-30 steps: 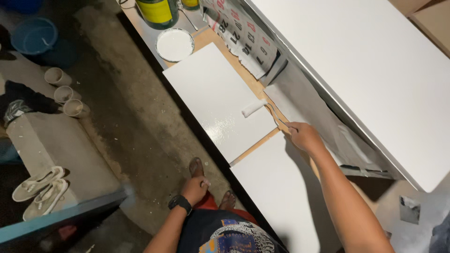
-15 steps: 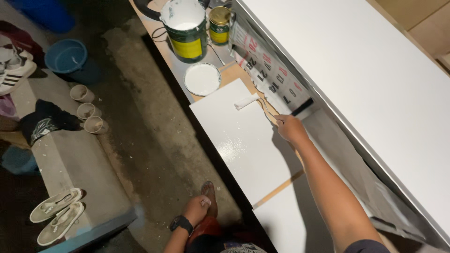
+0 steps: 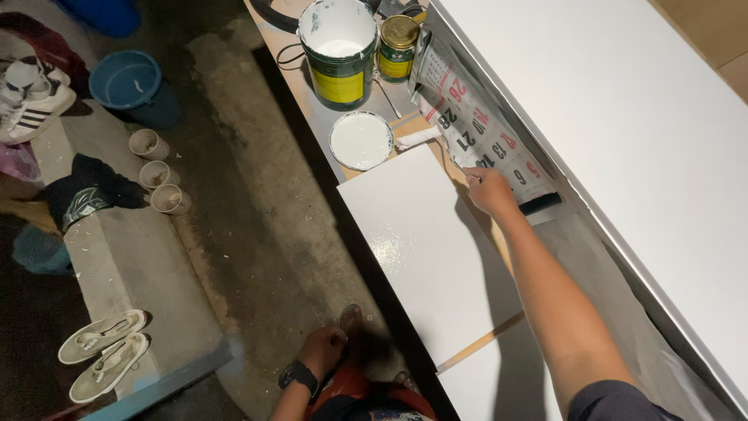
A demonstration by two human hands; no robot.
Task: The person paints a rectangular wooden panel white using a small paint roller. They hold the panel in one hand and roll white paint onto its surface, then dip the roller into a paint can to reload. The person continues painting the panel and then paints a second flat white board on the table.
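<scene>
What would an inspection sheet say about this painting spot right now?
Surface: long workbench, a wet white board lying on it.
Job's things: paint brush, its tip at the white paint lid; open paint can; smaller tin.
Clutter: calendar sheet on the bench; paper cups, blue basin, shoes on the floor.
Fingers: right hand grips the brush handle; left hand rests by the knee, wearing a watch.
Cables: nothing seen.
Surroundings: large white panel, concrete floor.

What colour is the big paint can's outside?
Dark green with a yellow band; the paint can shows in the head view.
</scene>
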